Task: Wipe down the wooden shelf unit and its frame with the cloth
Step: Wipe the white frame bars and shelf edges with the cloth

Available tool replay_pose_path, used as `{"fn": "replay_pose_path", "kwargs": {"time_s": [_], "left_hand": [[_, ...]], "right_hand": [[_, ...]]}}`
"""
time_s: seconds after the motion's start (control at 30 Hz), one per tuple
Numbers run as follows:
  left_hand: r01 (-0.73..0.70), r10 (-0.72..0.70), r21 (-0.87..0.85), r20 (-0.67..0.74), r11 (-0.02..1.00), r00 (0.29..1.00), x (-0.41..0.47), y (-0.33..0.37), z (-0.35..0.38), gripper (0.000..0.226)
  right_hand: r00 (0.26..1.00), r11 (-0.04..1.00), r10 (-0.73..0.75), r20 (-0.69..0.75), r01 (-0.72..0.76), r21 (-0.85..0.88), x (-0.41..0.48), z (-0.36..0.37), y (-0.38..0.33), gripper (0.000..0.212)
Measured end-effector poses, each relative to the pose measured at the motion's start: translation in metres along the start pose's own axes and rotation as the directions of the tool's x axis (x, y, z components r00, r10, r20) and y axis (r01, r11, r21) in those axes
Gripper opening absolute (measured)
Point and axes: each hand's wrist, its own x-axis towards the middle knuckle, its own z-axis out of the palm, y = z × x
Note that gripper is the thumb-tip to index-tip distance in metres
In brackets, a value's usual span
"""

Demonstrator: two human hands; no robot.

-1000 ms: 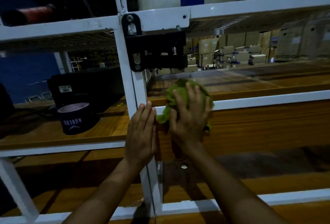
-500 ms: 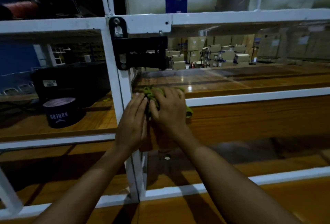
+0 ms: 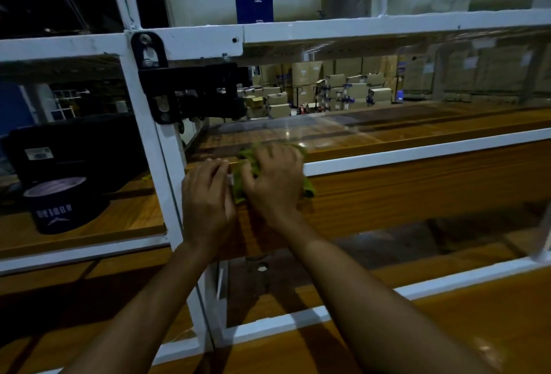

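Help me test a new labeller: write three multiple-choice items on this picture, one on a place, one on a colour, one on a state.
1. Where does the dark round tub stand?
A. On the wooden shelf, left of the white upright
B. On the top rail
C. On the floor

2. What colour is the cloth?
A. Red
B. Green
C. White

3. What is the right hand doing?
A. Hanging free
B. Lying flat on the tub
C. Holding the cloth bunched against the shelf's front edge

Answers:
1 A: the tub sits on the boards left of the upright.
2 B: green folds show on both sides of the hand.
3 C: its fingers curl over the cloth by the white rail.
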Motion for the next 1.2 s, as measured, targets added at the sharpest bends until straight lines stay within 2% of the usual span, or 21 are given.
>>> {"fn": "replay_pose_path", "kwargs": {"time_s": [0.1, 0.2, 0.27, 0.5, 0.7, 0.83, 1.0, 1.1, 1.2], "left_hand": [[0.056, -0.056, -0.005, -0.040, 0.998, 0.998, 0.003, 0.001, 0.002, 0.032], [0.066, -0.065, 0.014, -0.040, 0.998, 0.997, 0.006, 0.001, 0.003, 0.030], [0.055, -0.054, 0.025, -0.036, 0.998, 0.998, 0.007, 0.000, 0.003, 0.031], [0.015, -0.015, 0.039, -0.012, 0.999, 1.000, 0.007, -0.003, 0.000, 0.033], [0.025, -0.024, 0.041, -0.025, 0.999, 0.999, 0.006, 0.001, 0.001, 0.030], [0.079, -0.078, -0.001, -0.069, 0.997, 0.994, 0.009, 0.006, 0.006, 0.025], [0.096, -0.097, -0.020, -0.090, 0.995, 0.991, 0.011, 0.009, 0.004, 0.021], [0.102, -0.103, -0.012, -0.074, 0.995, 0.992, 0.012, 0.008, 0.003, 0.020], [0.097, -0.097, -0.001, -0.053, 0.995, 0.994, 0.012, 0.007, 0.002, 0.022]], "right_hand": [[0.997, 0.996, -0.075, 0.036, 0.073, 0.043, -0.002, 0.006, -0.013, 0.027], [0.969, 0.974, -0.224, 0.102, 0.222, 0.037, 0.001, -0.004, 0.007, 0.025], [0.958, 0.966, -0.259, 0.125, 0.256, 0.043, 0.006, -0.016, 0.024, 0.030], [0.987, 0.992, -0.108, 0.123, 0.115, -0.056, 0.026, -0.065, 0.107, 0.032], [1.000, 0.992, 0.028, -0.009, -0.029, -0.127, 0.048, -0.102, 0.166, 0.031], [0.988, 0.982, 0.146, -0.046, -0.150, -0.113, 0.038, -0.081, 0.131, 0.030], [0.997, 0.998, 0.062, 0.043, -0.061, -0.020, 0.016, -0.042, 0.058, 0.021], [0.990, 1.000, 0.001, 0.138, 0.000, -0.011, 0.008, -0.021, 0.017, 0.027], [0.975, 0.993, -0.121, 0.188, 0.119, 0.018, 0.007, -0.016, 0.004, 0.029]]}}
